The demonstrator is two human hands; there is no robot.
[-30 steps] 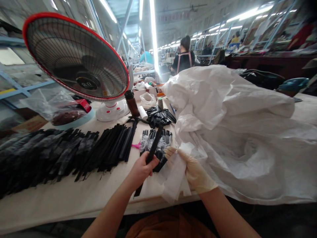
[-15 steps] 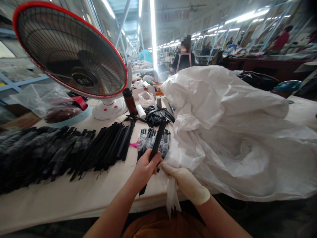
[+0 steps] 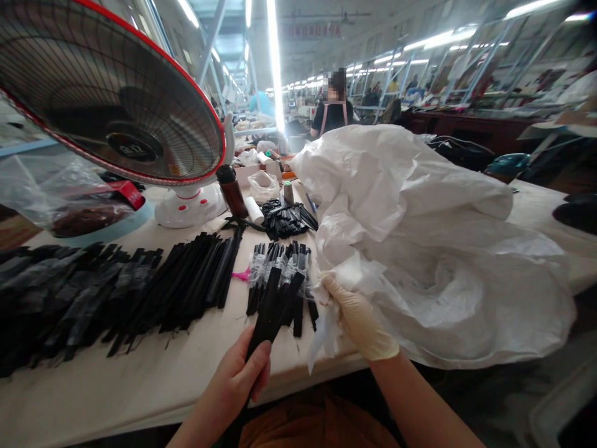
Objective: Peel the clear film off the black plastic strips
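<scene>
My bare left hand (image 3: 246,367) is closed around the lower part of some black strips (image 3: 270,311), whose upper ends fan apart. In a pale glove, my right hand (image 3: 357,317) pinches a white plastic strip (image 3: 321,336) at the near left edge of a large crumpled white plastic sheet (image 3: 420,249). Its fingertips are partly hidden by the plastic. Just beyond my left hand lie several black strip bundles (image 3: 258,274) wrapped in clear film. A long row of black strips (image 3: 196,280) covers the table on the left, some of them wrapped too.
A red-rimmed fan (image 3: 135,146) stands at the back left, beside a brown bottle (image 3: 231,190) and a white roll (image 3: 254,210). Behind the bundles sit a heap of black pieces (image 3: 286,218) and a thread cone (image 3: 288,191). Farther off, a person (image 3: 334,109) faces away.
My left hand has drawn down and left with the black strips, whose ends now spread apart. My right hand has shifted slightly up and right, away from it, still holding the plastic.
</scene>
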